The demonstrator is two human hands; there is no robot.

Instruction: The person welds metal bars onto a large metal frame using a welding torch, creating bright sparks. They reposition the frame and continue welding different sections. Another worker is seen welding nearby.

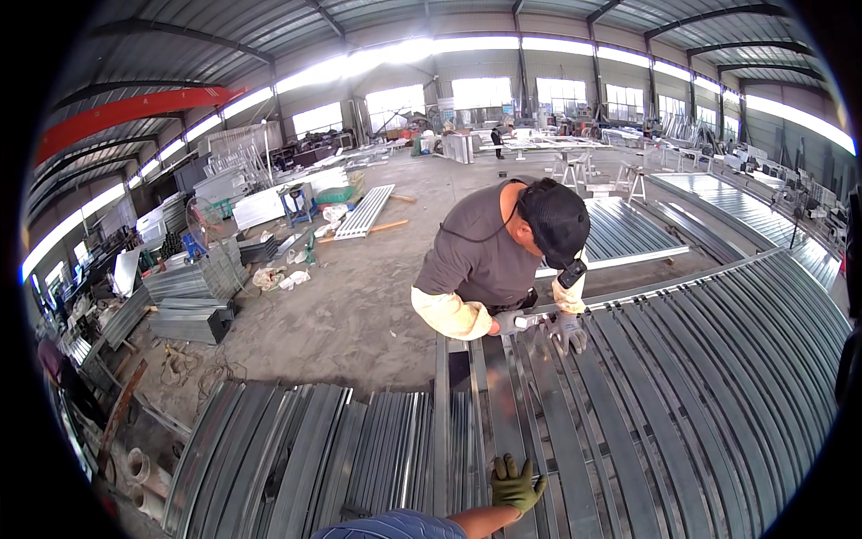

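Note:
My left hand point(516, 488), in an olive-green glove, reaches in from the lower edge below a blue sleeve. Its fingers are spread and rest on a long grey metal slat point(503, 422) of a large slatted metal panel point(664, 386). Nothing is visible in its grasp. My right hand is out of view. Across the panel, a co-worker point(489, 238) in a dark cap and pale sleeve covers bends over the frame's far edge. The co-worker's grey-gloved hands point(567, 332) are at that edge, near a small light-coloured item point(534, 320) I cannot make out.
Stacked metal profiles point(269, 449) lie left of the panel. Another slatted panel point(620, 225) sits behind the co-worker. On the concrete floor point(323, 305) at left are metal bundles point(193, 319) and a white ribbed panel point(366, 211). A red overhead beam point(126, 117) spans the upper left.

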